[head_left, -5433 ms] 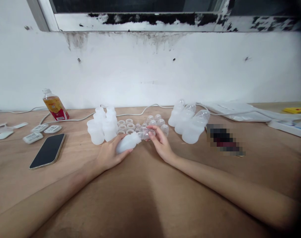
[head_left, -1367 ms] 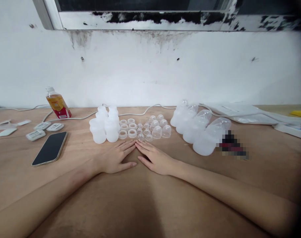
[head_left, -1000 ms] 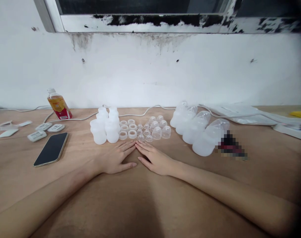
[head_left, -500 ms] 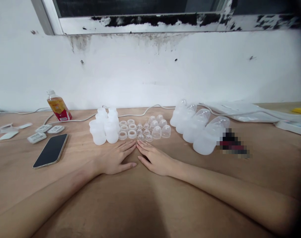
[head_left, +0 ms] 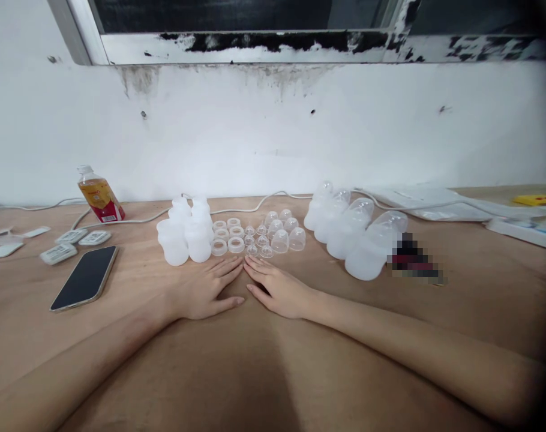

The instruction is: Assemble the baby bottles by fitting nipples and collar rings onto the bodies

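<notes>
My left hand (head_left: 205,289) and my right hand (head_left: 277,291) lie flat on the wooden table (head_left: 264,366), palms down, fingers stretched out, fingertips almost touching each other. Neither holds anything. Just beyond the fingertips stand several white bottle bodies (head_left: 183,237), several white rings (head_left: 228,235), small clear teats (head_left: 256,240) and clear dome caps (head_left: 284,231). To the right lies a row of assembled capped bottles (head_left: 354,237) on their sides.
A dark phone (head_left: 84,278) lies at the left, with small white tags (head_left: 59,252) and a drink bottle (head_left: 97,195) behind it. A white cable (head_left: 255,207) runs along the wall. White packaging (head_left: 435,201) and a blurred dark object (head_left: 414,264) sit at the right.
Earlier both hands held a bottle and fitted a clear cap on it; that bottle now lies at the near end of the right row. For the last second the hands have rested flat and still.
</notes>
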`<state>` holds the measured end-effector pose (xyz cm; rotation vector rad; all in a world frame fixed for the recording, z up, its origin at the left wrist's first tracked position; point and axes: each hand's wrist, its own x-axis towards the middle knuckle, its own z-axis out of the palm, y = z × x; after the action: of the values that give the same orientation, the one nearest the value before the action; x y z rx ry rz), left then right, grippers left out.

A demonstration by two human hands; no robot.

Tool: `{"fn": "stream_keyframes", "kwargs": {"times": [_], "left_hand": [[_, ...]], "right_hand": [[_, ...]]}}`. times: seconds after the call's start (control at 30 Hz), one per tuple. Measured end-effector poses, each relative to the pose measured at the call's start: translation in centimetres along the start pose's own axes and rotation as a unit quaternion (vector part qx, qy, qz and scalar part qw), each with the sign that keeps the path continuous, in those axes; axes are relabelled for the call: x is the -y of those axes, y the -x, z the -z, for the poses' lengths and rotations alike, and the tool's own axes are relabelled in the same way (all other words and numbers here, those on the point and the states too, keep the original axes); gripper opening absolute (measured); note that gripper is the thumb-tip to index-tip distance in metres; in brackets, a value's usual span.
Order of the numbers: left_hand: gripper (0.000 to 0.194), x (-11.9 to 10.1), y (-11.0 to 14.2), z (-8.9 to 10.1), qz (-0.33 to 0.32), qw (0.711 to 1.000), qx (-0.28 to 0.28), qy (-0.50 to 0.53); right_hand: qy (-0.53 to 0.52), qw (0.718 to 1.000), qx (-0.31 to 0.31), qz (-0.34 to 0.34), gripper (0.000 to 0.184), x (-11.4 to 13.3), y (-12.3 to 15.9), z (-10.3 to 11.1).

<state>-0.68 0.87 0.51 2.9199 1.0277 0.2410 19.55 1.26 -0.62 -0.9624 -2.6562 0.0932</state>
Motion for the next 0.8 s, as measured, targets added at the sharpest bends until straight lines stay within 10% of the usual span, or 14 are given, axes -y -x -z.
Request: {"fn": "stream_keyframes", "kwargs": {"times": [0.3, 0.5, 0.8], "left_hand": [[0.060, 0.0, 0.0, 0.0, -0.007, 1.000, -0.012, 0.002], [0.041, -0.2, -1.8, -0.8, 0.124, 0.981, -0.148, -0.018], [0.044, 0.1, -2.5, -1.2, 0.133, 0.981, -0.135, -0.035]], "right_hand": [[0.019, 0.999, -0.031, 0.013, 0.040, -0.1, -0.2, 0.0], [0.044, 0.987, -0.128, -0.090, 0.036, -0.7, -1.7, 0.0], [0.011, 0.981, -0.104, -0.161, 0.030, -2.6, -3.7, -1.1]]}}
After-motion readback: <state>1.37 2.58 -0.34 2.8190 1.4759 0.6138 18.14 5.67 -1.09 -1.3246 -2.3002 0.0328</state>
